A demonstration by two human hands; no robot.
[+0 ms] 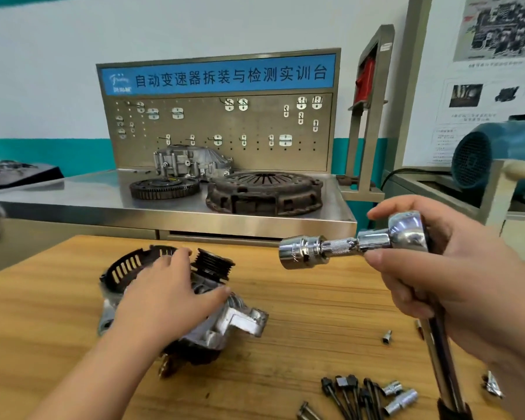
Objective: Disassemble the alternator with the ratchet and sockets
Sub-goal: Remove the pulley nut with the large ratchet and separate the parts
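The alternator lies under the left hand, whose fingers are spread nearly flat over its housing and press on it, with the pulley poking out at the far right. Right of the pulley and well apart, the right hand is wrapped round the ratchet. The socket lies level, open end facing left toward the pulley.

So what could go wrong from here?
The alternator lies unclamped on the table, steadied only by the left hand; it may turn under torque. The socket on the ratchet in the right hand could slip toward that hand. Loose bolts lying near the ratchet handle might get knocked away.
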